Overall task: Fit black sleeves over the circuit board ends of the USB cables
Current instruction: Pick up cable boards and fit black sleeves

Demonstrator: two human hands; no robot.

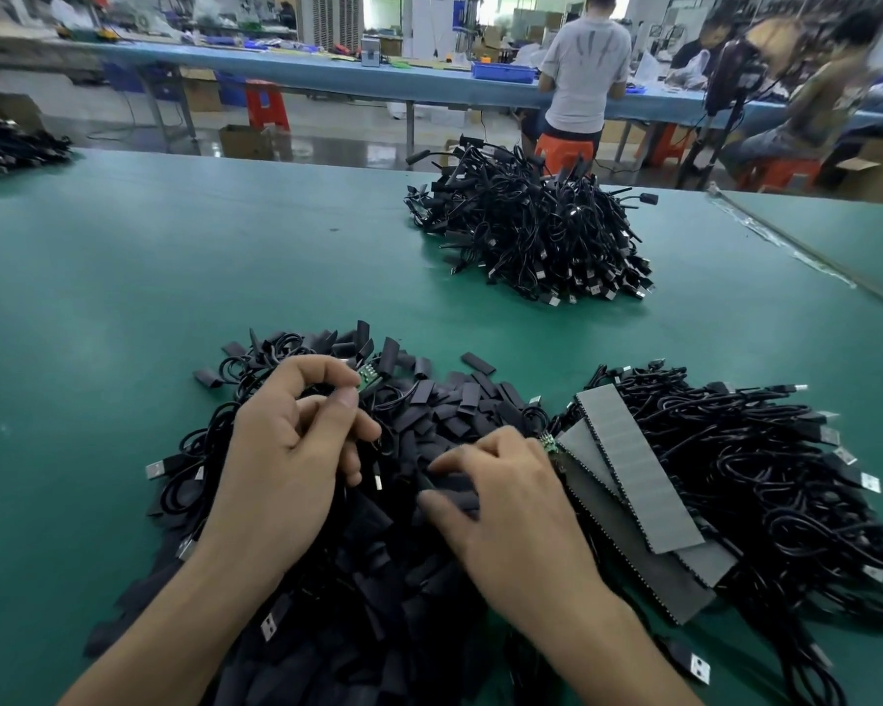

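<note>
Sleeve pickup: left hand [281, 450] pinches a green board [367, 378] in its fingers over the near pile [444, 405]; right hand [511, 507] seems to pinch a sleeve [452, 489]. Next, its open mouth must meet the board.

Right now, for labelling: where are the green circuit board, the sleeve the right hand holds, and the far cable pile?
green circuit board [367, 379], head view, its exposed end.
black sleeve [455, 489], head view, its middle.
far cable pile [531, 231], head view, centre of the heap.
</note>
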